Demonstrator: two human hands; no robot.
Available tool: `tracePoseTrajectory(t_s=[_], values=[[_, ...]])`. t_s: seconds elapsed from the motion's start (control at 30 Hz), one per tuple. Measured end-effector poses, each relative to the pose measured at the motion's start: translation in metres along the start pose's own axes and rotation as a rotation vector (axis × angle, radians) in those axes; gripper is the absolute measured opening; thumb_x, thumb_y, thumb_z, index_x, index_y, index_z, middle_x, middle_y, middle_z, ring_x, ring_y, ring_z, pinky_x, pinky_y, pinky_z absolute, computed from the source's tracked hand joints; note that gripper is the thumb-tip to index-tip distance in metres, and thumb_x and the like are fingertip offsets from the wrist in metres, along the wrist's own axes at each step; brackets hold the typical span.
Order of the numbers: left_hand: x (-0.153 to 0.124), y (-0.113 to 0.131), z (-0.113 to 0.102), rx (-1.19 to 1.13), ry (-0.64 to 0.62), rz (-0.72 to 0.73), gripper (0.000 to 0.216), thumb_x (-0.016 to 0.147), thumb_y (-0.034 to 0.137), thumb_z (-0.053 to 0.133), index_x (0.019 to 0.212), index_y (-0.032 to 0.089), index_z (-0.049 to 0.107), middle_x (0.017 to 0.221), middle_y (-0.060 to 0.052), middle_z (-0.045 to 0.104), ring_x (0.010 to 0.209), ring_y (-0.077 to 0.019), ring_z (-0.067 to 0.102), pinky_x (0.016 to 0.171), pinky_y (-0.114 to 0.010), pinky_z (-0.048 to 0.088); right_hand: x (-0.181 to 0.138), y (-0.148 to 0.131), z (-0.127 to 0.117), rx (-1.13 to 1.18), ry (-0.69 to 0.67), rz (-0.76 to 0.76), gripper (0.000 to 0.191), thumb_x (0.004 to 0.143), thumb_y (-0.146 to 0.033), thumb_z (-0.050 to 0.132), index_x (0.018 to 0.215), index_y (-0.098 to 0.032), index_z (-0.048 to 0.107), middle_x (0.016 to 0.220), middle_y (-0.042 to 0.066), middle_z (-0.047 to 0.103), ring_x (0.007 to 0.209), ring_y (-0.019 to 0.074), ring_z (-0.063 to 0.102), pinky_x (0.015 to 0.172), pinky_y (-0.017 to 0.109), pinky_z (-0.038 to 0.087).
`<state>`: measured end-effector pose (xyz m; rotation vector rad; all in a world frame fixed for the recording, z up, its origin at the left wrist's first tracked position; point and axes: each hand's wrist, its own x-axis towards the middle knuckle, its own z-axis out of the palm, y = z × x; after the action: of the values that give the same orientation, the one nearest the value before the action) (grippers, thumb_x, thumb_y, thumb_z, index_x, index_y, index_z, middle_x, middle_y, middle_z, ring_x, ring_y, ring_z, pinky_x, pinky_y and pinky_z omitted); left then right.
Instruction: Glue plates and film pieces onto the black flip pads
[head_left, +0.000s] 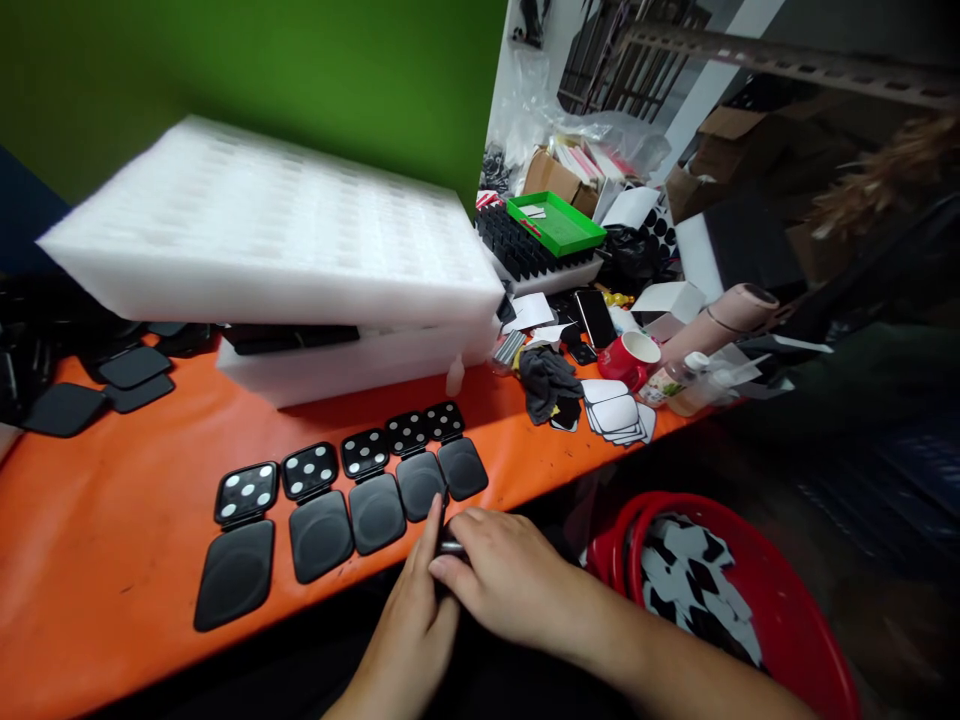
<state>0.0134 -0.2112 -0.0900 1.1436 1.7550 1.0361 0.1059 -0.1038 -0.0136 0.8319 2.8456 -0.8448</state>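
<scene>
My left hand [414, 595] and my right hand [517, 575] meet at the table's front edge, closed together around a small dark piece [451, 547] with a shiny, ribbed part. Most of that piece is hidden by the fingers, so its kind cannot be made out. Just beyond my fingertips, several black hinged compact-like cases lie opened flat in a row. Their lids carry pale round dots, as on the nearest-left lid [247, 493]; their lower halves, like the leftmost plain panel [235, 575], are smooth and dark.
White foam blocks [360, 360] are stacked on the orange table [112, 520], with black panels [135, 367] at left. To the right are a grey cloth [550, 383], white-topped cards [616, 410], a red mug [626, 362] and a pink flask [724, 320]. A red bucket [799, 600] holds scraps.
</scene>
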Motion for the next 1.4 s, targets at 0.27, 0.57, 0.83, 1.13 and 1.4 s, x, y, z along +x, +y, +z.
tracePoseTrajectory(t_s=[0.27, 0.57, 0.83, 1.13, 1.4], values=[[-0.003, -0.001, -0.003, -0.105, -0.042, -0.046, 0.058, 0.086, 0.024, 0.037, 0.139, 0.020, 0.014, 0.140, -0.010, 0.033, 0.127, -0.0221, 0.032, 0.104, -0.040, 0.028, 0.000, 0.002, 0.017, 0.185, 0.090, 0.028, 0.018, 0.081, -0.033, 0.051, 0.071, -0.019, 0.055, 0.072, -0.001, 0.059, 0.066, 0.0129, 0.053, 0.059, 0.023, 0.034], [-0.006, -0.006, -0.001, -0.087, -0.087, -0.131, 0.073, 0.074, 0.006, 0.036, 0.140, 0.018, 0.008, 0.139, -0.011, 0.035, 0.121, -0.0217, 0.042, 0.101, -0.041, 0.033, 0.006, 0.014, 0.014, 0.436, 0.120, 0.077, 0.025, 0.091, -0.026, 0.036, 0.080, -0.017, 0.056, 0.080, 0.003, 0.059, 0.075, 0.0130, 0.054, 0.068, 0.023, 0.039], [-0.015, -0.007, -0.011, 0.377, -0.146, 0.063, 0.077, 0.070, 0.001, 0.035, 0.140, 0.021, 0.011, 0.142, -0.008, 0.031, 0.126, -0.0176, 0.035, 0.103, -0.033, 0.030, 0.000, 0.019, 0.010, 0.326, 0.015, 0.037, 0.022, 0.089, -0.028, 0.041, 0.086, -0.016, 0.059, 0.084, 0.004, 0.060, 0.077, 0.0143, 0.054, 0.071, 0.023, 0.038], [-0.008, -0.001, -0.016, 0.190, -0.074, 0.015, 0.048, 0.084, 0.025, 0.042, 0.131, 0.027, 0.035, 0.119, -0.005, 0.058, 0.108, -0.0198, 0.055, 0.089, -0.031, 0.045, 0.001, 0.013, 0.025, 0.557, 0.135, 0.130, 0.025, 0.084, -0.027, 0.047, 0.062, -0.015, 0.052, 0.062, -0.002, 0.049, 0.059, 0.0091, 0.043, 0.055, 0.021, 0.030], [0.007, 0.011, -0.027, -0.379, 0.011, -0.171, 0.042, 0.084, 0.040, 0.046, 0.118, 0.017, 0.052, 0.114, -0.008, 0.061, 0.105, -0.0233, 0.056, 0.090, -0.036, 0.044, 0.000, 0.015, 0.026, 1.073, -0.022, 0.213, 0.039, 0.088, -0.049, 0.037, 0.078, -0.015, 0.053, 0.057, -0.004, 0.042, 0.049, 0.0068, 0.038, 0.047, 0.019, 0.030]])
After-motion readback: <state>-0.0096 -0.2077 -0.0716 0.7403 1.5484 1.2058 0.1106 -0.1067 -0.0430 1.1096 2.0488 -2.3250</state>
